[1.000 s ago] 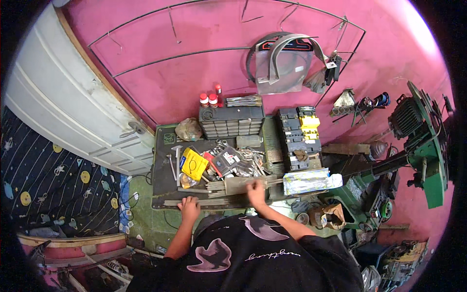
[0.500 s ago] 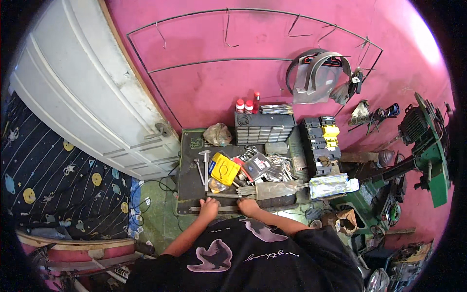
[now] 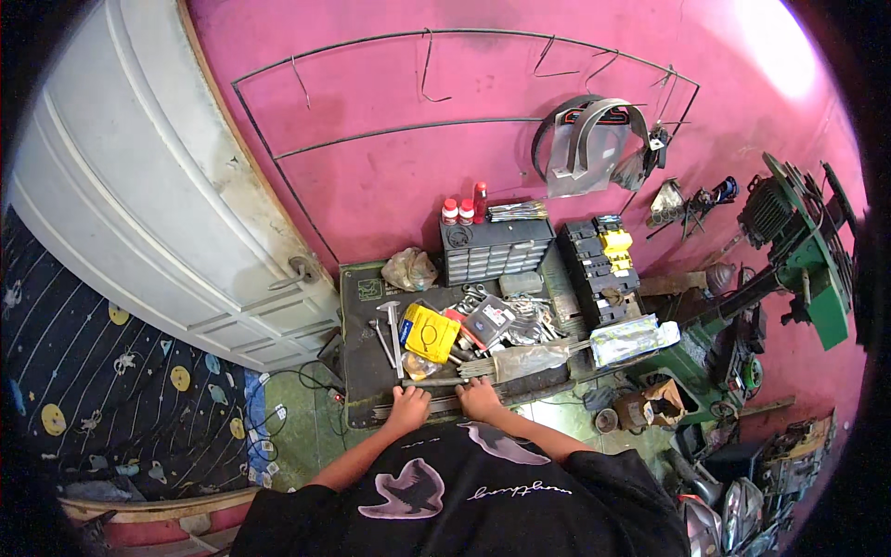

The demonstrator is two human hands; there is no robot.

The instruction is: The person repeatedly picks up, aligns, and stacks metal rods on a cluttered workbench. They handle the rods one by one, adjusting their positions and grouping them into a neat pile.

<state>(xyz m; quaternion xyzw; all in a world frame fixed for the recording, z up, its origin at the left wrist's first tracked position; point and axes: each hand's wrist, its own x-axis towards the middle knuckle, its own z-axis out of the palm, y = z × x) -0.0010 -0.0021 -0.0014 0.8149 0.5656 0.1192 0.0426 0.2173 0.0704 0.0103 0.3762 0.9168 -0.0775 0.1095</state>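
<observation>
Gripping: both hands on a grey metal bar (image 3: 432,382) at the workbench (image 3: 357,371) front edge.
Left hand (image 3: 408,406): 7 o'clock, fingers curled over it.
Right hand (image 3: 480,399): 5 o'clock, closed on it (grip partly hidden).
Next: steady, even hold.

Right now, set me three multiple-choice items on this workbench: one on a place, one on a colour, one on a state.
1. Where does the grey drawer cabinet stand?
A. against the pink wall
B. on the floor
C. on the white door

2. What colour is the flat square pack beside the hammer?
A. blue
B. yellow
C. green

3. How are the left hand and right hand?
A. raised high
B. in pockets
C. down on the metal rods at the bench's front edge

Answers: A, its back meets the wall; B, it shows bright yellow; C, both hands rest there.
</observation>
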